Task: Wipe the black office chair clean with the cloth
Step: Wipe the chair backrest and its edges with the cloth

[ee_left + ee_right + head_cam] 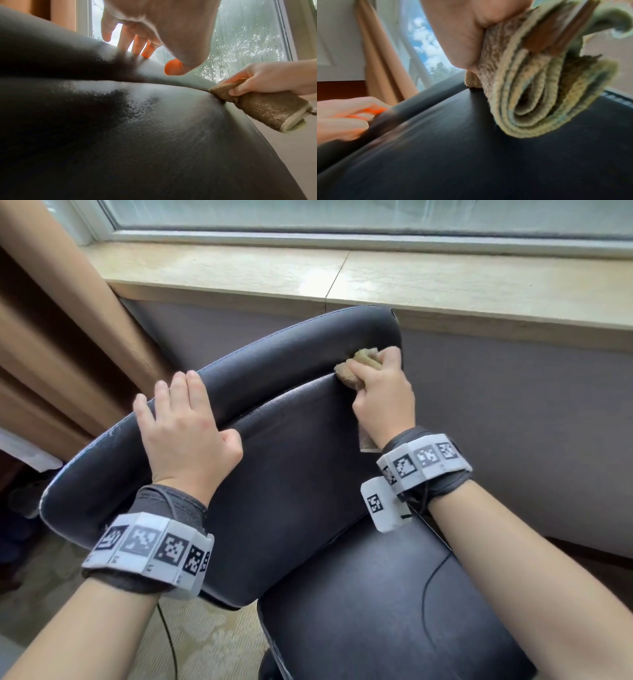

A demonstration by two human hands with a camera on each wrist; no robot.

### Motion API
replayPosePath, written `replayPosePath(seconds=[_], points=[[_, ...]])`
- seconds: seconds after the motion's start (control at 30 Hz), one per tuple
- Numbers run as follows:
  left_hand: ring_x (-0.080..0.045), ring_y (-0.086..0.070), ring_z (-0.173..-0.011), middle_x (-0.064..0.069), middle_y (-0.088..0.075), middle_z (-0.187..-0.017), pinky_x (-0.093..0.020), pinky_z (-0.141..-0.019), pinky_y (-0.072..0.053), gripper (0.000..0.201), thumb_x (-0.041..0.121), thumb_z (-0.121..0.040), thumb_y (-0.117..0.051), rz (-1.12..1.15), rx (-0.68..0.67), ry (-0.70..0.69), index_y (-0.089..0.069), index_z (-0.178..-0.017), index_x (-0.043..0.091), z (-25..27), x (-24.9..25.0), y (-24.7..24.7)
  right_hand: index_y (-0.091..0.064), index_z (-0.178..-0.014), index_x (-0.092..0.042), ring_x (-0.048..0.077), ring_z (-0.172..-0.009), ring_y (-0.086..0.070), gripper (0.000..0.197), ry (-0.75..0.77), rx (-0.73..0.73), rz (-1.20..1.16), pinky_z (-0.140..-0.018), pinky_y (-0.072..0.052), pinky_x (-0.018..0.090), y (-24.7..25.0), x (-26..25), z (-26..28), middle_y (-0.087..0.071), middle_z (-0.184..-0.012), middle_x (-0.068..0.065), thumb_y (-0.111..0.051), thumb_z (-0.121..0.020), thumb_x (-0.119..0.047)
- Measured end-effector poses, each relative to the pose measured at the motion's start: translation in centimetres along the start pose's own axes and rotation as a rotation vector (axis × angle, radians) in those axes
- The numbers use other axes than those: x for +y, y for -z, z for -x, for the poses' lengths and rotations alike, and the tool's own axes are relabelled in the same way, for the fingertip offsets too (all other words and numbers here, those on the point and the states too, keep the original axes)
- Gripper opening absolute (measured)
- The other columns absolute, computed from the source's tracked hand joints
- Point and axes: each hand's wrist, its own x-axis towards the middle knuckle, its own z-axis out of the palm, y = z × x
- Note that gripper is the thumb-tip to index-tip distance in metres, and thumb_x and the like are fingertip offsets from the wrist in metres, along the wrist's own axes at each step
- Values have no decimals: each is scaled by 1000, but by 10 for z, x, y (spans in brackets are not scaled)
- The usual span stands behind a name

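Observation:
The black office chair [294, 474] fills the middle of the head view, its padded backrest tilted toward me and the seat [394, 611] below it. My right hand [383, 392] grips a folded tan cloth [356, 364] and presses it into the seam near the backrest's upper right corner. The cloth [254, 102] hangs rolled below the fist; its folded layers [530, 94] fill the right wrist view. My left hand [185, 426] lies flat on the backrest's top edge with fingers straight, the fingers [135, 44] draped over the rim.
A stone window sill [445, 285] and window run behind the chair, with a grey wall [513, 422] below. A tan curtain [68, 337] hangs at the left. Patterned carpet [205, 638] lies under the chair, and a thin black cable [428, 594] trails across the seat.

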Motion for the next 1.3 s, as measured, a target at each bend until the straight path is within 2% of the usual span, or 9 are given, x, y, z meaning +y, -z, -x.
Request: replayPosePath(seconds=[0.17,0.27,0.37,0.43,0.53,0.83,1.03,1.17,1.3], points=[[-45,-46,-114,-28,-48,-128,-61,-101,-27,74,22,-62,-40,-2,17,10,-39,-128,-10,2,0,0,-66,-112,-26,34,-100,-52,44,208,-92,-25,-68,-49,39,-13,-22,16,-48,-119,13,-53,-79,0],[-43,-45,-116,-27,-48,-128,-61,-103,-24,73,22,-62,-40,15,18,38,-40,-128,-9,2,3,-1,-65,-113,-31,32,-102,-52,46,135,-4,26,-69,-48,38,-2,0,6,-48,-119,11,-51,-80,-2],[-44,-42,-119,-27,-46,-129,-61,-104,-23,73,23,-64,-39,20,28,70,-38,-130,-8,0,7,-2,-64,-115,-32,30,-97,-52,44,-38,35,21,-81,-45,34,12,40,-8,-44,-114,9,-49,-83,-5],[-47,-38,-122,-29,-43,-131,-63,-103,-22,75,24,-65,-40,14,41,63,-35,-135,-3,3,7,-5,-65,-117,-25,25,-97,-52,38,-145,96,-131,-92,-39,19,23,68,-13,-39,-105,6,-51,-86,-6],[-51,-33,-125,-32,-39,-133,-65,-104,-16,75,26,-68,-41,21,58,62,-34,-141,11,3,11,-7,-65,-118,-15,12,-95,-43,36,-184,195,-180,-88,-24,-1,33,93,-11,-35,-102,4,-52,-86,-3],[-53,-26,-129,-35,-35,-134,-66,-107,-8,70,26,-75,-46,71,65,109,-30,-143,20,0,19,-8,-63,-120,-24,24,-97,-53,38,43,90,-151,-92,-35,14,8,80,-6,-33,-106,0,-52,-87,-9],[-51,-26,-129,-33,-35,-135,-64,-108,-8,70,26,-76,-47,70,67,118,-29,-144,21,-2,21,-11,-65,-117,-27,29,-88,-55,44,23,110,-90,-83,-45,29,-11,87,8,-44,-107,14,-50,-83,-3],[-52,-27,-129,-33,-35,-134,-64,-108,-9,71,26,-74,-45,87,79,120,-30,-143,21,-3,20,-12,-65,-116,-28,34,-88,-56,42,-58,4,-8,-79,-51,41,-18,109,37,-45,-110,15,-52,-84,-4],[-53,-24,-131,-34,-33,-135,-65,-108,-8,72,25,-74,-45,103,78,113,-28,-144,20,-1,20,-12,-67,-114,-24,33,-87,-56,37,-19,71,-19,-84,-48,35,1,103,25,-45,-109,16,-52,-85,-7]])
